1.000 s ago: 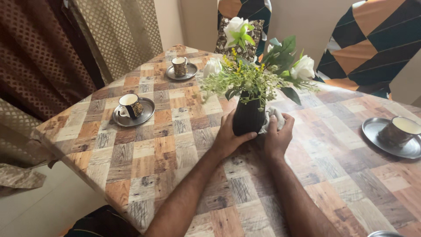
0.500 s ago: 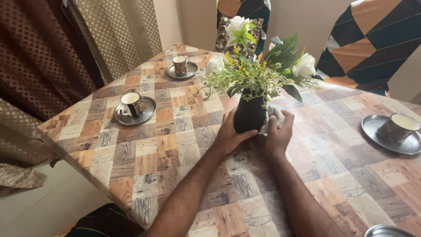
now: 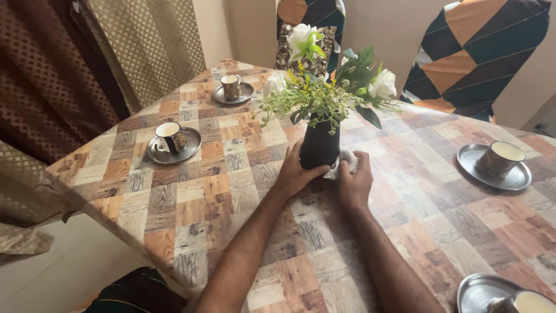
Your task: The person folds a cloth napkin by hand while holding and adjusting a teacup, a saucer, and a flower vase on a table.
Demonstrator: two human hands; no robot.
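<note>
Nearest, at the table's (image 3: 191, 232) front corner, a steel saucer with a cup (image 3: 498, 295) peeks in at the lower right. Further in, both forearms reach to the middle. The left hand (image 3: 292, 174) is wrapped around the base of the black ribbed vase (image 3: 318, 148), which stands upright on the table; the right hand (image 3: 354, 184) is closed on a white cloth (image 3: 341, 162) pressed against the vase's side. White roses and greenery (image 3: 330, 93) rise from it. Beyond stand three more cups on saucers (image 3: 171, 139), then patterned chairs (image 3: 480, 52).
</note>
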